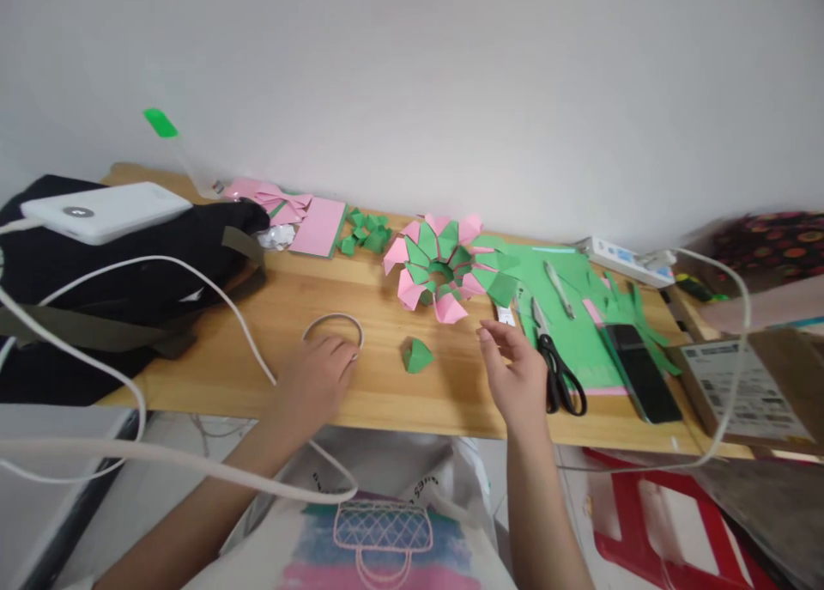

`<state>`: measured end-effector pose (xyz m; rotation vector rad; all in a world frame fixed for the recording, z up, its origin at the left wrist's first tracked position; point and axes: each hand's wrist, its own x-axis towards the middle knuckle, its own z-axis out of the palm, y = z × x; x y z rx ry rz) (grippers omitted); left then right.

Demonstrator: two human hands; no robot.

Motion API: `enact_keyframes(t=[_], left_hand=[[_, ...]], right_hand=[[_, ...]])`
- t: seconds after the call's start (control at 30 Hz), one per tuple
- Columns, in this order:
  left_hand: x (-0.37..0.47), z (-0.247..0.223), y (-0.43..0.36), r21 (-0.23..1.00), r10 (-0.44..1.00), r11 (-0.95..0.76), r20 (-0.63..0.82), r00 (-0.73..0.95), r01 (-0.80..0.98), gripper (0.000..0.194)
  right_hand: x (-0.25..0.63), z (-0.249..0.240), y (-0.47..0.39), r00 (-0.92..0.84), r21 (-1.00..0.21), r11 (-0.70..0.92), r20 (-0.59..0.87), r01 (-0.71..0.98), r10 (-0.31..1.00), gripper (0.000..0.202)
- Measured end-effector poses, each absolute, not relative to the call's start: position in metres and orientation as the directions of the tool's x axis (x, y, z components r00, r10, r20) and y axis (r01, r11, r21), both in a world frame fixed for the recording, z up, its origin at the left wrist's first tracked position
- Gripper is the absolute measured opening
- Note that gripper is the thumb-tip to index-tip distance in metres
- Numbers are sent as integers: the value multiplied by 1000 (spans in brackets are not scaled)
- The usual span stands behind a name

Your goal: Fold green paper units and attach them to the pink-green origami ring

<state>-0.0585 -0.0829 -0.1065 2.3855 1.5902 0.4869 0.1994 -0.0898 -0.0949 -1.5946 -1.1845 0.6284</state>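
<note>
My left hand (318,374) rests on the wooden table with its fingers curled over the near edge of a thin pale ring (333,317), which looks like a nearly bare tape roll. My right hand (515,367) hovers over the tabletop, fingers loosely bent and thumb a little apart, with nothing visible in it. Between the hands sits a small folded green paper piece (417,355). Just behind it stands a round flower-like ornament (418,251) of joined pink and green folded paper. Black-handled scissors (559,371) lie right beside my right hand.
Green paper sheets (579,349), a pen (559,289) and a phone (642,374) lie to the right, near a cardboard box (747,384). Small green folded pieces (364,231) and pink paper (318,227) lie behind. A white power bank (106,210) tops a black bag (212,255); white cables cross the left.
</note>
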Motion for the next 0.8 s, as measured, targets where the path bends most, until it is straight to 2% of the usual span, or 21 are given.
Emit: enact_keyframes(t=[0.23,0.33,0.43,0.53,0.6,0.63,0.7,0.8], left_hand=[[-59,-110,-64,316,963,-266,127,237,911,21],[-51,-104,-57,360,965,-262,124,232,896,18],[-37,-97,-54,462,953,-304,145,267,833,19],[-19,-88,-53,653,951,-295,127,282,698,19],[-8,-83,-51,858,976,-104,-10,220,503,18],[-3,-81,-50,921,973,10,-99,210,389,18],[4,-79,-47,960,942,180,-230,243,213,19],[8,-83,-44,954,909,282,-300,290,104,21]], right_hand=[[188,-106,-67,257,-987,-63,-22,151,966,27],[183,-103,-60,242,-995,-76,-58,69,969,24],[183,-99,-57,241,-995,-97,-99,-20,965,23],[181,-96,-58,247,-985,-134,-158,-110,956,27],[177,-95,-61,242,-974,-160,-196,-160,950,28],[174,-95,-63,234,-968,-172,-212,-181,949,28],[167,-96,-68,217,-958,-189,-236,-217,947,26],[156,-98,-75,205,-946,-202,-257,-255,944,22]])
